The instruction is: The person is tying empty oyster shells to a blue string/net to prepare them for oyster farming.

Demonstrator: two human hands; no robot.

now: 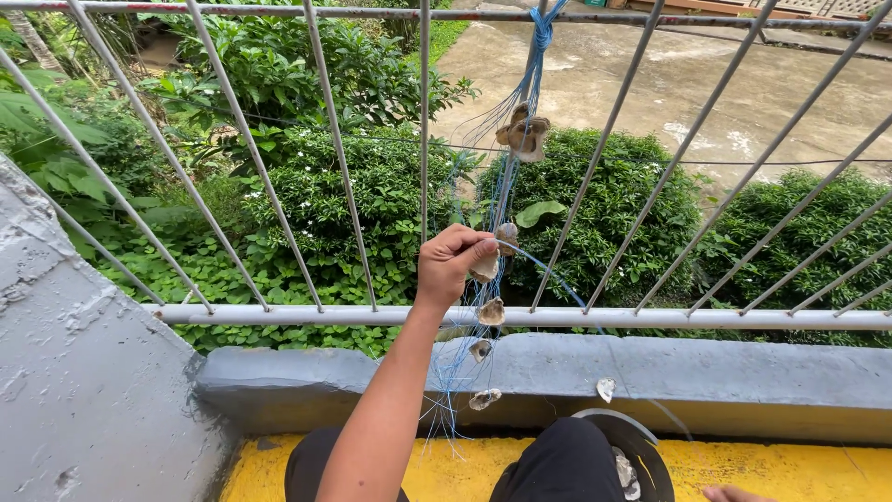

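So the left hand [452,263] is pinched shut on a pale, rough shell [484,270] threaded on a bundle of thin blue plastic strings [502,186] that hangs from the top bar of the grey metal railing [557,317], roughly mid-span. The right hand [734,494] barely pokes in at the bottom edge, so can't tell if it's holding anything. Progress-wise, I'd say it's partway: a cluster of brownish shells [523,132] sits high near the knot, and a few more dangle below the fingers down to the grey concrete ledge [743,372], with bare string between. More shells wait in a dark round bucket [641,446] by the knees on the yellow floor [790,465]. Loose strands fan out and could tangle on the bars; green bushes [613,204] beyond.
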